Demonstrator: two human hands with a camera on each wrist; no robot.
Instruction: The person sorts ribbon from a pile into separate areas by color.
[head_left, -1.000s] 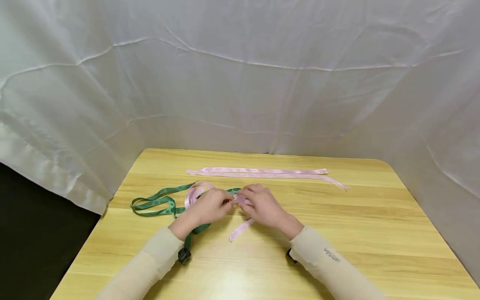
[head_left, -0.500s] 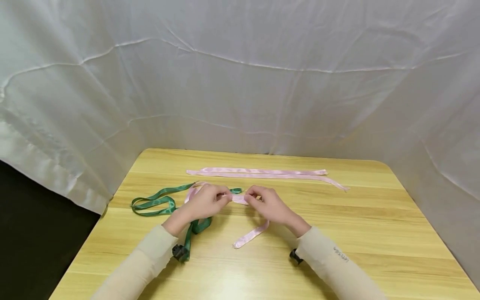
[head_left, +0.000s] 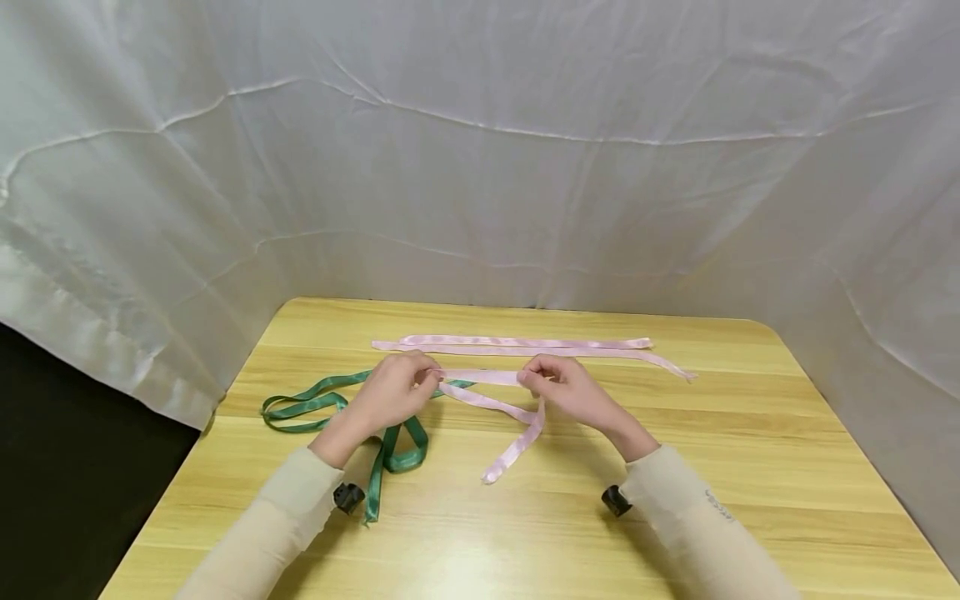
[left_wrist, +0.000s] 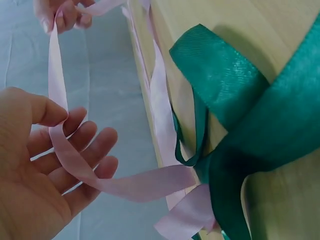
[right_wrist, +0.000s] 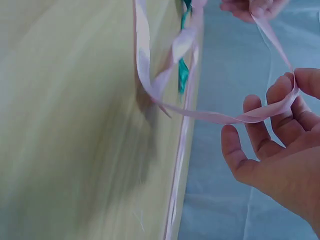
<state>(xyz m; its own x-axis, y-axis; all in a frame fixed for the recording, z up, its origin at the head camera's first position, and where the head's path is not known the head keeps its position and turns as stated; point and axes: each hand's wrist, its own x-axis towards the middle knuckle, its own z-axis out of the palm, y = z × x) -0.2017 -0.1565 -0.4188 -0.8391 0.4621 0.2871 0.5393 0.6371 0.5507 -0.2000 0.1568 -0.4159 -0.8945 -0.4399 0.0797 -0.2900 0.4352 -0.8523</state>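
Observation:
A pink satin ribbon [head_left: 483,377] stretches nearly straight between both hands, raised above the table. My left hand [head_left: 396,387] pinches it between thumb and index finger; in the left wrist view the other fingers of the left hand [left_wrist: 55,160] are loosely bent, with the ribbon running down across them. My right hand [head_left: 573,390] pinches the ribbon's other side, and its tail hangs down to the table. A tangle of green ribbon [head_left: 405,458] lies under and left of the left hand, with part of the pink ribbon beside it in the left wrist view.
Two pink ribbon strips [head_left: 525,346] lie side by side along the back of the wooden table [head_left: 712,467]. Pale cloth [head_left: 480,183] hangs behind and around the table. Black wrist cameras [head_left: 348,497] sit under the sleeves.
My hands have drawn apart, the right going right and the left going left. The pink ribbon between them has lengthened from a short bunched piece, and its free part now hangs in a loop.

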